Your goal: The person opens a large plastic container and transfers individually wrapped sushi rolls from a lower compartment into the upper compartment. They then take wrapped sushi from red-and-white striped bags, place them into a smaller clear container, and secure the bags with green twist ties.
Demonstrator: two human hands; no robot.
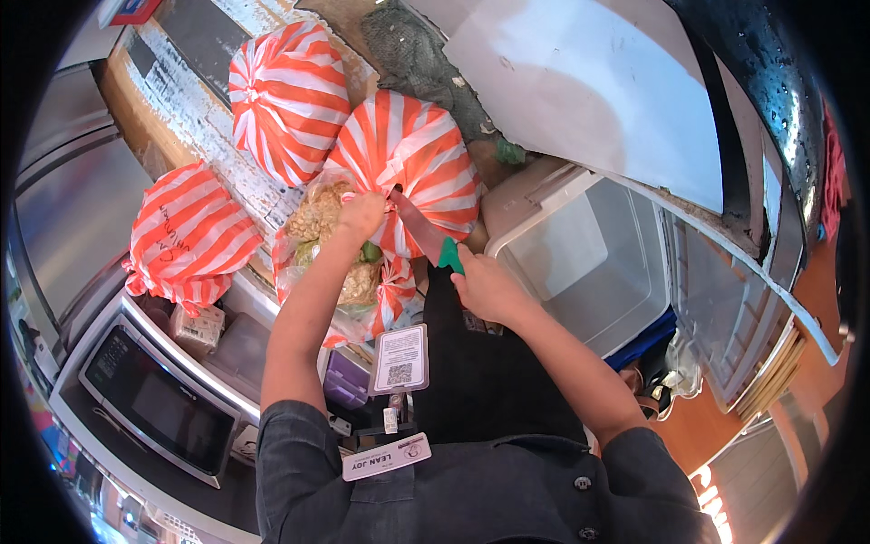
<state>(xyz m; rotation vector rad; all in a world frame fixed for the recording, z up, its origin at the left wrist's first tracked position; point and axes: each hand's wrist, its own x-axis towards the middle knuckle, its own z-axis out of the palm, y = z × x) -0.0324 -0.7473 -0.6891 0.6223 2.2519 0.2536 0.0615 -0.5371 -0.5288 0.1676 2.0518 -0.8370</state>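
My right hand [491,285] grips a knife [420,226] by its green handle. The blade points up and left, its tip at the gathered top of a red-and-white striped plastic bag [435,156]. Pinched in my left hand [363,214] is the twisted plastic at that same gathered top, beside a small dark opening. Below my left forearm, an open striped bag [391,289] shows clear plastic packs of light brown food [360,284] and something green. Two more full striped bags stand at the left, one tied [289,98] and one with handwriting [194,234].
A translucent plastic bin [584,251] sits to the right, beneath a large white panel [591,88]. At the lower left is a microwave oven [160,401] on a shelf. A purple container [346,377] lies near my body. Dark netting [414,58] is behind the bags.
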